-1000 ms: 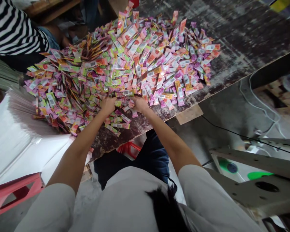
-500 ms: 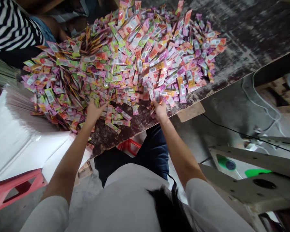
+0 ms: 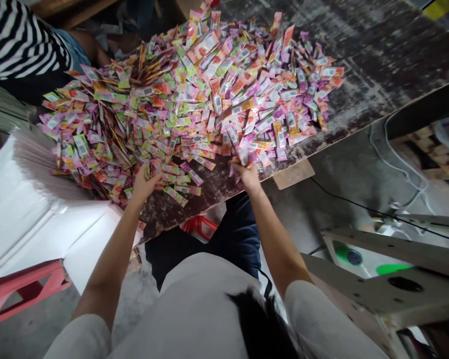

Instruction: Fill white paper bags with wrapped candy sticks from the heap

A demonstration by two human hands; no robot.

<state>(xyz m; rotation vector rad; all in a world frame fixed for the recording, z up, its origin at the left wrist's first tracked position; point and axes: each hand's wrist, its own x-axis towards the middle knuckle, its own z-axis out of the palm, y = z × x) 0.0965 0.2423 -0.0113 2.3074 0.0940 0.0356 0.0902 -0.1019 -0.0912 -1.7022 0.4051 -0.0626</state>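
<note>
A wide heap of small, flat stick packets [image 3: 194, 104] in pink, orange, green and purple, many with barcodes, lies on a dark worn table [image 3: 374, 65]. At the heap's near edge my left hand [image 3: 146, 183] is closed around a few packets, with a green one showing by the thumb. Further right, my right hand [image 3: 249, 175] grips a small bunch of packets [image 3: 243, 155] just above the table's front part. Between the hands, several loose packets [image 3: 183, 189] lie on the dark wood. My fingertips are partly hidden by the packets.
White stacked sheets or bags [image 3: 18, 199] rest at left on a red stool [image 3: 30, 289]. A person in a striped top [image 3: 22, 40] is at the table's far left. At right stand a metal frame [image 3: 381, 249] and cables [image 3: 400, 169] on the floor.
My left hand has drawn slightly down toward me, its fingers now closed on packets. My right hand has stayed near its place, its bunch shifted a little. The view has moved slightly.
</note>
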